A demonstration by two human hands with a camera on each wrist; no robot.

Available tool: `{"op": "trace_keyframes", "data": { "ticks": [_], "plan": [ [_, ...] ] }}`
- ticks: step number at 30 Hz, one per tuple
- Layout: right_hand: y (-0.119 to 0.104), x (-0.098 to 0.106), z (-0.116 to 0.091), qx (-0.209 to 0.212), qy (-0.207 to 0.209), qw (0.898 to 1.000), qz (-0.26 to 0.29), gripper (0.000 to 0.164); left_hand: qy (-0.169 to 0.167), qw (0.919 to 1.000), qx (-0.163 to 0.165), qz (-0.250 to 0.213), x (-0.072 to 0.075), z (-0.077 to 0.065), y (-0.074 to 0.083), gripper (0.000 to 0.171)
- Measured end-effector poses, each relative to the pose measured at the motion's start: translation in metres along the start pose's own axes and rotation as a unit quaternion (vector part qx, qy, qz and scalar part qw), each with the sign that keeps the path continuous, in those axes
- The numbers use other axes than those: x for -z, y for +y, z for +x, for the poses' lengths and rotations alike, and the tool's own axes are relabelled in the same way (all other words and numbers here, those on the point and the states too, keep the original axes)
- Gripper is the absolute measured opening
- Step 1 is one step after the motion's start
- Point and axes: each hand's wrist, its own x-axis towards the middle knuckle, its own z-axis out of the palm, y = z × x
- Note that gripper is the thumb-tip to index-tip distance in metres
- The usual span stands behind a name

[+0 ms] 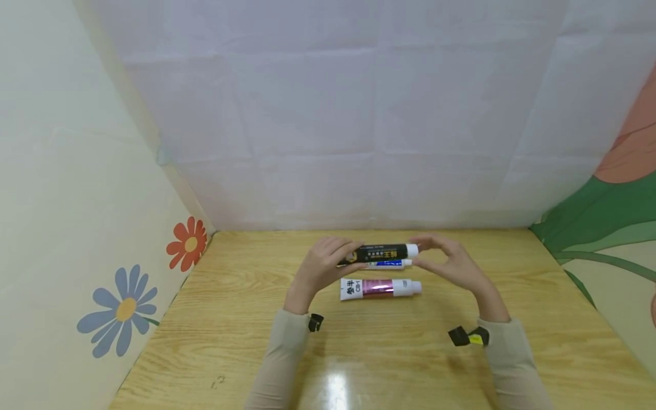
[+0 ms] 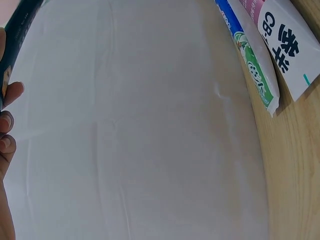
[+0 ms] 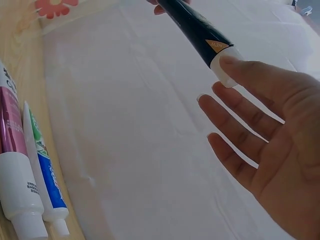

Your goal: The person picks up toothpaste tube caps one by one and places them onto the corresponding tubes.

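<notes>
My left hand (image 1: pixel 320 265) grips a black toothpaste tube (image 1: pixel 380 253) by its flat end and holds it level above the table. At the other end is a white cap (image 3: pixel 224 66). The thumb and index finger of my right hand (image 1: pixel 455 263) pinch this cap, while its other fingers (image 3: pixel 235 127) are spread out below. Partly hidden behind the black tube in the head view lies a blue, green and white toothpaste tube (image 3: pixel 49 177). Nearer to me rests a white and pink toothpaste tube (image 1: pixel 378 288), its cap pointing right.
The wooden table (image 1: pixel 236 336) runs back to a creased white sheet (image 1: pixel 328 114). A wall with painted flowers (image 1: pixel 126 310) borders it on the left, and painted leaves (image 1: pixel 605 228) mark the right wall. Both wrists carry small black cameras (image 1: pixel 459 336).
</notes>
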Motion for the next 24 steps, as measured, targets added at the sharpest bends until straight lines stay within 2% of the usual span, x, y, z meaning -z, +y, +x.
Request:
{"op": "trace_keyframes", "data": {
  "ticks": [14,24],
  "plan": [
    [-0.0003,0.0018,0.0005,0.038,0.005,0.999,-0.006,0.035,0.001,1.0,-0.002,-0.002,-0.002,-0.0006,-0.0005,0.044],
    [0.0011,0.0025,0.0,0.035,0.0,0.999,0.0,0.034,0.001,1.0,-0.004,0.002,-0.0027,0.0002,-0.0002,0.045]
  ]
}}
